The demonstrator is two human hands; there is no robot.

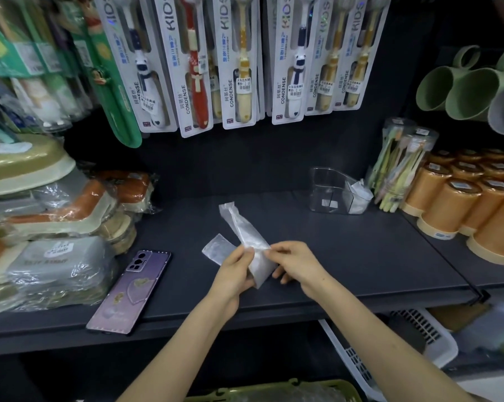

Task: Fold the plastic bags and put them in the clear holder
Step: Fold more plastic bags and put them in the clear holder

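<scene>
Both hands pinched a folded plastic bag (246,233) above the dark shelf (361,250), the left hand (235,269) gripping its lower part and the right hand (295,262) nipping its edge with thumb and forefinger. The clear holder (336,191) stood well apart at the back right, already holding a folded bag (359,192). A purple phone (131,291) lay to the left.

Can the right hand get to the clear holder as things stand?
Probably yes: only bare shelf lies between the right hand and the clear holder, though that hand pinches the plastic bag.
</scene>
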